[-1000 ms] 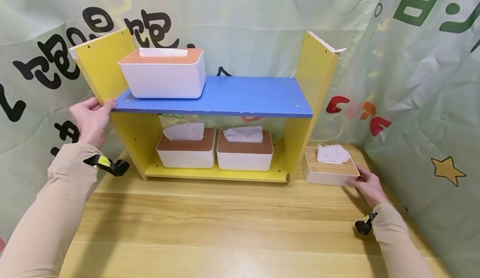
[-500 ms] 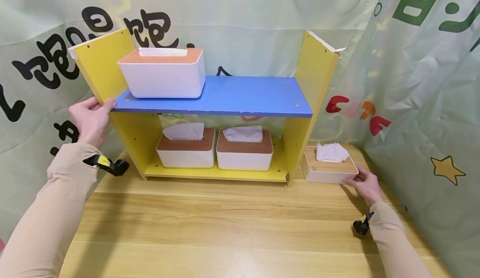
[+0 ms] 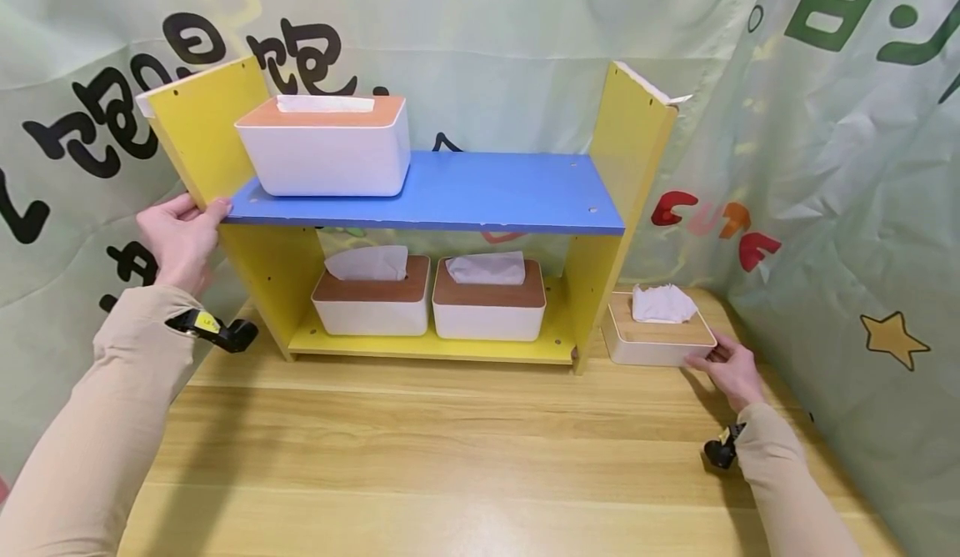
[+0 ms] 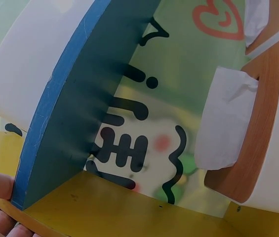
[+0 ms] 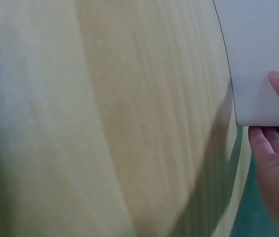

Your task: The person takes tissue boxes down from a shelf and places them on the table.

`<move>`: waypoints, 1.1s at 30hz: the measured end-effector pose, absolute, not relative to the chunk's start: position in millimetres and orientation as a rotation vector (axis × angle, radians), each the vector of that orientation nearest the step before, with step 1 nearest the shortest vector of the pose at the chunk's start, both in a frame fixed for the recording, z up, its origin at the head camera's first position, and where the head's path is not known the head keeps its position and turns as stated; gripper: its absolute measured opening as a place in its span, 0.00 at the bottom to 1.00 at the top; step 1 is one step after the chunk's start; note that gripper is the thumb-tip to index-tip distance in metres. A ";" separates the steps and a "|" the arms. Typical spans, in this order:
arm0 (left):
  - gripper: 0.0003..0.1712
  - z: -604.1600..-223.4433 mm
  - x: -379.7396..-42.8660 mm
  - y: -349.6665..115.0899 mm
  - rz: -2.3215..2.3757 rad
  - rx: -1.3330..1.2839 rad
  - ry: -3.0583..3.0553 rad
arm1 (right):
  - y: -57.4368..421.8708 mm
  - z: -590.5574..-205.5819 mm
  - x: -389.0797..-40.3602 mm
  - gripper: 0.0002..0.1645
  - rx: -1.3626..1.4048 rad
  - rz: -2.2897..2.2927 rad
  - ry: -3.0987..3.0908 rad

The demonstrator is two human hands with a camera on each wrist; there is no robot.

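My left hand grips the yellow left side panel of a small shelf unit. In the left wrist view its thumb lies by the end of the blue shelf board, the other fingers behind the yellow edge. At the far right, a white tissue box with a light wooden lid stands on the table beside the unit. My right hand holds its front right corner, thumb on the front and fingers along the side; in the right wrist view the white box wall is only partly visible.
A larger tissue box stands at the left of the blue board. Below, two tissue boxes, a left one and a right one, sit side by side. A printed cloth hangs behind and around the wooden table.
My right hand and the tissue box it holds have shifted very slightly left and back. The left hand keeps its grip on the shelf unit.
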State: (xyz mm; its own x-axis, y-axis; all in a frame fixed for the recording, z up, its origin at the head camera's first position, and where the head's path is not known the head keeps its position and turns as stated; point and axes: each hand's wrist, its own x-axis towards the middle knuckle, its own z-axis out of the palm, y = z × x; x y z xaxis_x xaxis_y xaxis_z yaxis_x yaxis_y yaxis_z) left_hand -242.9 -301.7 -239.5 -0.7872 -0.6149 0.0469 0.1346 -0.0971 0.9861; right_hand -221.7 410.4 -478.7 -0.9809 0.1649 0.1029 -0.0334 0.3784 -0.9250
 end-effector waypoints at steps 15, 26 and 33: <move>0.31 -239.1 -242.6 -302.2 -1.932 0.526 -1.682 | 409.7 -476.1 -220.5 0.48 -0.138 1.700 -2.453; 0.32 -238.3 -241.8 -301.7 -1.940 0.527 -1.680 | 408.8 -476.2 -219.1 0.48 -0.129 1.687 -2.451; 0.31 -239.4 -242.0 -302.0 -1.923 0.529 -1.686 | 408.6 -476.0 -219.1 0.48 -0.139 1.679 -2.466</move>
